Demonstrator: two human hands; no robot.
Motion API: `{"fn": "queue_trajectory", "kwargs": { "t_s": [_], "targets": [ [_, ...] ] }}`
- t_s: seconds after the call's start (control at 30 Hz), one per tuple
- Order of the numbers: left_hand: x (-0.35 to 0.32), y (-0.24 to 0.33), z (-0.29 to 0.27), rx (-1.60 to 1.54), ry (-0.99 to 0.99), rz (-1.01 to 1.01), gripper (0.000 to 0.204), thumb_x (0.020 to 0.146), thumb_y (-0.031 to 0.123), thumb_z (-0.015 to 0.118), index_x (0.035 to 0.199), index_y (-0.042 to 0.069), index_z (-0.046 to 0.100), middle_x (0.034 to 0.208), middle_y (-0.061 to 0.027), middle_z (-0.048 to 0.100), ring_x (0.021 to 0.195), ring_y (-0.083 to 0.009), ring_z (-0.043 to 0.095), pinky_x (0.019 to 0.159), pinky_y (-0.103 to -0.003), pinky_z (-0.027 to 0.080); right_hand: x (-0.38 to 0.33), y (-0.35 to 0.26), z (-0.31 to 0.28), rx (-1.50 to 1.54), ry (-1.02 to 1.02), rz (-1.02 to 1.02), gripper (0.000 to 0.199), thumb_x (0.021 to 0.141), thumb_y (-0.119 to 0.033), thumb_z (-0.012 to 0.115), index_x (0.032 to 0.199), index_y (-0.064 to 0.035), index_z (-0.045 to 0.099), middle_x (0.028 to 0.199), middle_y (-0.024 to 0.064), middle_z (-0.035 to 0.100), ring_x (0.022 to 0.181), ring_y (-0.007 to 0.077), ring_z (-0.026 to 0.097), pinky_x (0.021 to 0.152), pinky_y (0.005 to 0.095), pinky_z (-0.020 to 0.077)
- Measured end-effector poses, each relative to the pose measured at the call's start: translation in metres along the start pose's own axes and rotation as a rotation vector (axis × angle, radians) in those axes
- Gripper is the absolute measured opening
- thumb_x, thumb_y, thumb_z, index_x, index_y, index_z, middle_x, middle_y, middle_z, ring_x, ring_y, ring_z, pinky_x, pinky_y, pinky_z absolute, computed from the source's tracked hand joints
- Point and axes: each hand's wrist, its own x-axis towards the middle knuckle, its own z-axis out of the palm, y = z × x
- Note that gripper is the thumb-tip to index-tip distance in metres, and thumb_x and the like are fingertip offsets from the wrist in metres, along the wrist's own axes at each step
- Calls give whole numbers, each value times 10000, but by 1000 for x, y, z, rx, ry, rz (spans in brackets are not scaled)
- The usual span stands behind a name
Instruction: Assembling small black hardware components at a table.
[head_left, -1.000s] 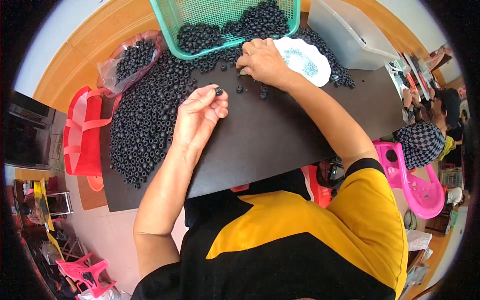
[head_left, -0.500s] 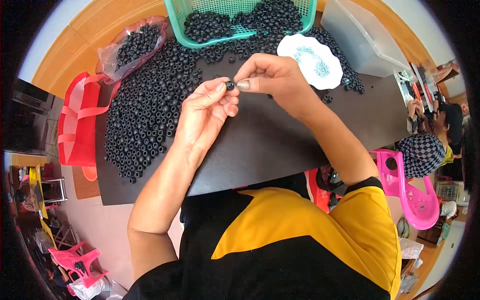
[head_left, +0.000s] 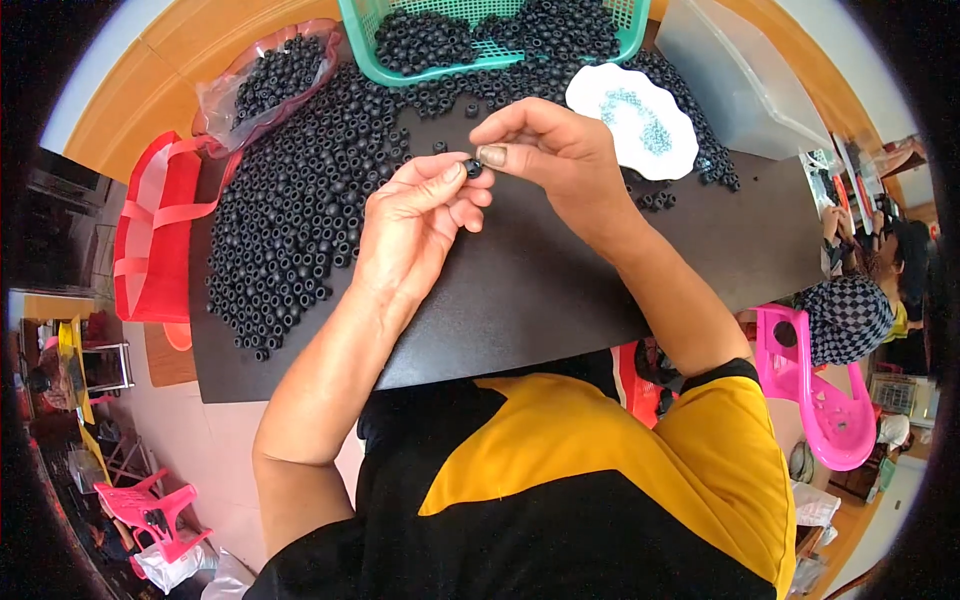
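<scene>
Small black ring-shaped bead [head_left: 473, 167] sits above the dark tabletop [head_left: 560, 280], pinched between left hand [head_left: 415, 225] fingertips and right hand [head_left: 560, 150] thumb, both hands closed narrowly on it.

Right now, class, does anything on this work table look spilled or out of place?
Nothing looks damaged. Black rings lie loose across the dark board beside the green basket, a working pile rather than a spill.

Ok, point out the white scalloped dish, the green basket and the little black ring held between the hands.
white scalloped dish [head_left: 610, 92]: head view, on its bare left rim.
green basket [head_left: 440, 74]: head view, on its near wall.
little black ring [head_left: 473, 168]: head view, on its middle, between the fingertips of both hands.
</scene>
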Motion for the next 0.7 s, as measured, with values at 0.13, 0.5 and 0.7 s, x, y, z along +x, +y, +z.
{"fn": "queue_trajectory", "kwargs": {
  "t_s": [0.13, 0.5, 0.7],
  "targets": [
    [-2, -1, 2, 0, -11, -5, 159, 935, 52, 608, 1042, -66, 611, 973, -210, 683, 822, -244, 676, 669, -317, 558, -1, 3, 1, 25, 10, -21, 142, 886, 6, 661, 1027, 22, 665, 946, 44, 675, 885, 103, 639, 811, 232, 512],
    [-5, 0, 7, -11, 6, 18, 143, 935, 35, 598, 1029, -74, 601, 972, -220, 679, 824, -248, 677, 669, -317, 561, -5, 4, 1, 69, -8, 29, 148, 886, 11, 656, 1032, 30, 675, 943, 46, 671, 899, 109, 638, 817, 233, 511],
    [-6, 0, 7, 9, -4, 16, 141, 933, 32, 598, 1031, -70, 604, 972, -214, 682, 827, -243, 678, 672, -310, 564, -6, 7, -6, -18, -28, -25, 133, 894, -11, 655, 1015, 29, 695, 931, 34, 678, 889, 107, 633, 816, 238, 502]
  ]
}}
